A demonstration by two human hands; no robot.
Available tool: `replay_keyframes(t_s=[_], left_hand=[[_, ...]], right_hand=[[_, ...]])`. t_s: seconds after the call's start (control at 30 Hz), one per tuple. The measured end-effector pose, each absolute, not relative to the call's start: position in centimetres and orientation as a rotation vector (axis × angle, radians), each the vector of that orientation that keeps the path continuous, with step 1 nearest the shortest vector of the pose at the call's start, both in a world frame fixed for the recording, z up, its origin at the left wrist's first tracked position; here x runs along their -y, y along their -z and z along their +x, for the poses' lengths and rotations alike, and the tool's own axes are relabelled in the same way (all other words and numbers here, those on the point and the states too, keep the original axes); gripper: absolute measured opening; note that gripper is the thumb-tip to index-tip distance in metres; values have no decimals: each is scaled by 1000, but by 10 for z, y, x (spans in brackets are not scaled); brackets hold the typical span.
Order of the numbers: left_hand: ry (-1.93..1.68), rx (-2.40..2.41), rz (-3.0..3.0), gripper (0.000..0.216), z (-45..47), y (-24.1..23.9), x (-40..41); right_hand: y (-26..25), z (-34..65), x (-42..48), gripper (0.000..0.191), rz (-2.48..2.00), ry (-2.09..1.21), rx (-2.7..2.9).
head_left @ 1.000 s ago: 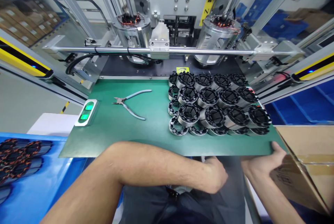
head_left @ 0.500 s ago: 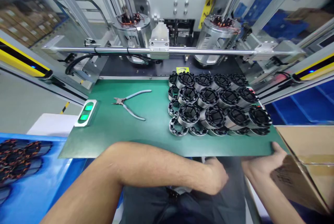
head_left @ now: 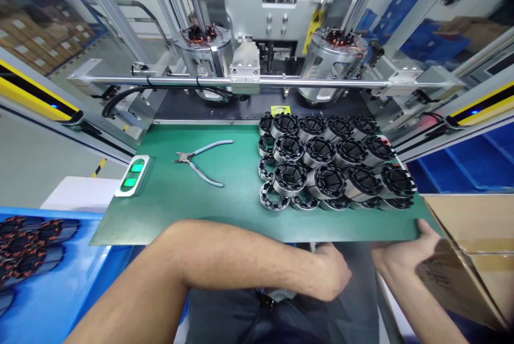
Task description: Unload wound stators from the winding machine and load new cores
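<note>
My left hand (head_left: 331,272) is closed in a fist just below the front edge of the green worktop (head_left: 225,221). Its forearm crosses in front of me, and whatever the curled fingers hold is hidden. At the worktop's right front corner, my right hand (head_left: 409,250) grips the edge, thumb on top and fingers out of sight underneath. Stacked stator cores (head_left: 321,151) with black end pieces stand in rows on the right of the worktop. Cutting pliers (head_left: 203,161) lie with handles spread on the left.
A two-button green-lit switch box (head_left: 134,175) sits at the left edge. Behind a metal rail (head_left: 321,82) stand two machine cylinders (head_left: 204,60) with copper wire. A blue bin (head_left: 80,280) holds wound stators at left; a cardboard box (head_left: 474,226) is at right.
A yellow-and-black striped bar has come into view at the top. The camera view has shifted slightly. Both hands keep their places, and the cores and pliers have not moved.
</note>
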State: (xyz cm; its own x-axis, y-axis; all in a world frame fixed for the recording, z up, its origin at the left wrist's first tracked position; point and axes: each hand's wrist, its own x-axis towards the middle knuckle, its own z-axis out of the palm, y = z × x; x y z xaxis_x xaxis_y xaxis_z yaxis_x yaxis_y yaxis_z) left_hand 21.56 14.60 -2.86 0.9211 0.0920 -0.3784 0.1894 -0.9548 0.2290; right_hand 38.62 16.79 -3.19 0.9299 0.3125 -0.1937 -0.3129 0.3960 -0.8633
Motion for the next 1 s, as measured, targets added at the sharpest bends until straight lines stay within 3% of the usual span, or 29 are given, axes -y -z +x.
replay_keyframes(t_s=[0.5,0.8,1.0], left_hand=[[580,-182,2849,37,216,29,-145],[486,-255,2830,25,217,37,-143],[522,-234,2836,33,217,35,-144]], right_hand=[[32,386,-167,15,-1060,-390,-18],[33,387,-167,18,-1064,-389,6],[33,386,-167,17,-1055,-386,0]])
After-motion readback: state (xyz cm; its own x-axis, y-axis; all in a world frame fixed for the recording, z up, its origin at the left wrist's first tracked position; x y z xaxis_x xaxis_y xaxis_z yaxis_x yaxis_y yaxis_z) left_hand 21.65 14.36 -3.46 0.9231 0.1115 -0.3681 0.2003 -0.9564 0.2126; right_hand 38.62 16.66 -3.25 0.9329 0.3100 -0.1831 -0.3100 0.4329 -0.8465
